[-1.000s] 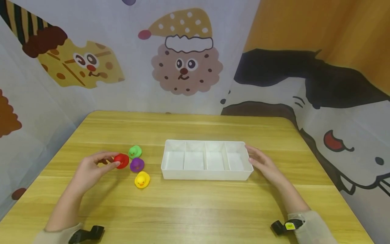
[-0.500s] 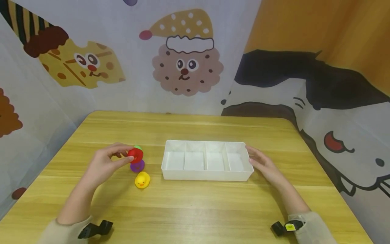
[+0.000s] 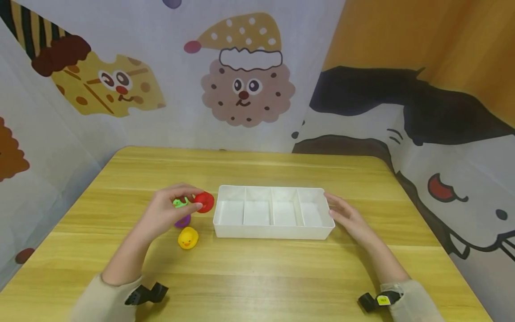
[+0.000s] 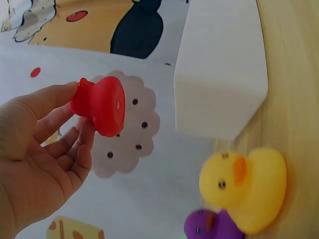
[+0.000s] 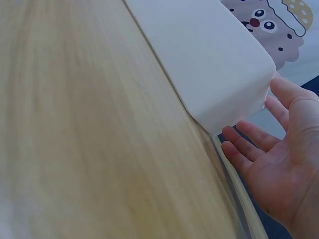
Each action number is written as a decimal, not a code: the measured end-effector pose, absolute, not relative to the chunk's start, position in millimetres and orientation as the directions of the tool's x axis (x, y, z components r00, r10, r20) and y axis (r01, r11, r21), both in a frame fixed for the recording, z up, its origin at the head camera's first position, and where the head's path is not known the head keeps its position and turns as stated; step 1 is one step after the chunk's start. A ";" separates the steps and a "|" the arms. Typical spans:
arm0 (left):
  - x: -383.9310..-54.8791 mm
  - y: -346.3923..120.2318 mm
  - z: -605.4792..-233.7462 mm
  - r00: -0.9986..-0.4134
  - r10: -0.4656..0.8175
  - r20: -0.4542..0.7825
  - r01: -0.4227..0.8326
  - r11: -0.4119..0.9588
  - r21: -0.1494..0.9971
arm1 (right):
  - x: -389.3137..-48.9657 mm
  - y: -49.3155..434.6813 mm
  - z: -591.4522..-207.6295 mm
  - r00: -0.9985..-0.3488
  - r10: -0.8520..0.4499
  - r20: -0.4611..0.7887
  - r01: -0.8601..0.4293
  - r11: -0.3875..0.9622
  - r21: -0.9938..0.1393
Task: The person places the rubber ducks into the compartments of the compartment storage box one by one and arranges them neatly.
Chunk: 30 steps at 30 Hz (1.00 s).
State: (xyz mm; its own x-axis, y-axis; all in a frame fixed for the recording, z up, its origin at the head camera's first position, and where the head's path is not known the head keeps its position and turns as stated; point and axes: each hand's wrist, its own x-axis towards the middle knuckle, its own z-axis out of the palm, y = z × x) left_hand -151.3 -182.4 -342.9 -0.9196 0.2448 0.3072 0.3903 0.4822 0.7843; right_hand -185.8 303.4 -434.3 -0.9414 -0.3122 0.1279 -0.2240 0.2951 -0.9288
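Between thumb and fingers my left hand (image 3: 164, 213) pinches a red rubber duck (image 3: 205, 202), lifted just left of the white four-part box (image 3: 273, 232). In the left wrist view the red duck (image 4: 105, 105) is tipped, its flat base turned toward the box. My right hand (image 3: 352, 221) rests at the box's right end, fingers extended and thumb against its corner. Under and behind the left hand are a green duck (image 3: 180, 203) and a purple duck (image 3: 183, 222), both partly hidden. A yellow duck (image 3: 187, 238) sits nearer the front.
All of this stands on a wooden table (image 3: 257, 273). A curtain (image 3: 161, 129) printed with cartoon figures hangs behind the table and along its sides. The box's compartments hold nothing visible.
My left hand has carried the red duck rightward, over the green and purple ducks, up to the box's left side. The right hand and the box have stayed put.
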 end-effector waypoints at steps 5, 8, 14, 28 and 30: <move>-154.5 -168.9 -340.5 -0.922 0.259 0.287 0.380 0.468 0.798 | -186.4 304.0 -434.6 -0.942 -0.311 0.126 -0.224 0.304 -0.926; -157.3 -160.8 -340.5 -0.920 0.275 0.281 0.380 0.444 0.811 | -186.7 304.2 -434.6 -0.943 -0.310 0.124 -0.223 0.309 -0.924; -162.2 -143.4 -338.3 -0.898 0.322 0.299 0.411 0.372 0.832 | -186.5 304.3 -434.3 -0.940 -0.317 0.125 -0.227 0.311 -0.923; -176.8 -103.4 -334.6 -0.861 0.394 0.322 0.460 0.332 0.823 | -185.9 303.7 -434.7 -0.941 -0.315 0.124 -0.233 0.338 -0.912; -178.6 -97.5 -333.8 -0.855 0.409 0.319 0.463 0.322 0.826 | -185.6 303.6 -434.5 -0.940 -0.316 0.124 -0.234 0.337 -0.912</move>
